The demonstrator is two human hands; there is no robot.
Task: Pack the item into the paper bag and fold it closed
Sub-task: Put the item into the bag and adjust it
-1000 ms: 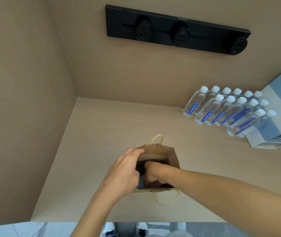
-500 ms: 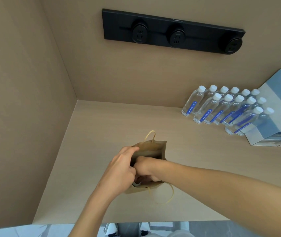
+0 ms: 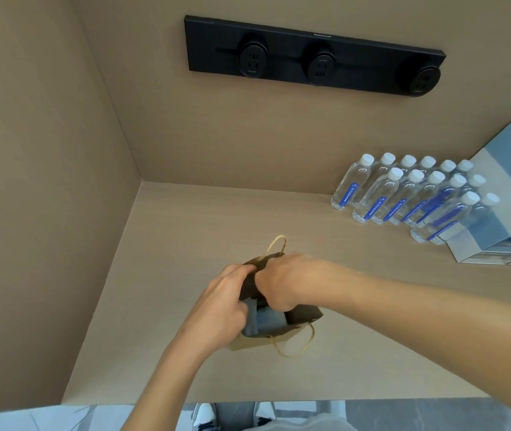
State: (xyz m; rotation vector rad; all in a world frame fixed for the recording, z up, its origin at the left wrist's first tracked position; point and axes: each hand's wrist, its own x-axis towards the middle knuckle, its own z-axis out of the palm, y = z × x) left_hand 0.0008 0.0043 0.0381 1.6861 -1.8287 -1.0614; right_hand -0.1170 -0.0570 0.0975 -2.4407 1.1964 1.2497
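A small brown paper bag (image 3: pixel 305 315) with tan string handles stands open on the beige counter (image 3: pixel 185 231), seen from above. A grey item (image 3: pixel 268 320) lies inside it, partly hidden by my hands. My left hand (image 3: pixel 220 309) grips the bag's left rim, fingers curled over the edge. My right hand (image 3: pixel 282 281) is at the bag's mouth, fingers curled around the far rim; whether it also touches the grey item is hidden.
Several water bottles (image 3: pixel 403 194) with white caps stand at the back right, next to stacked blue-and-white boxes (image 3: pixel 509 206). A black socket strip (image 3: pixel 313 57) is on the back wall. A side wall (image 3: pixel 45 181) closes the left.
My right hand has come up from deep inside the bag to its rim. The grey item now shows in the bag's opening. The left hand still holds the left edge.
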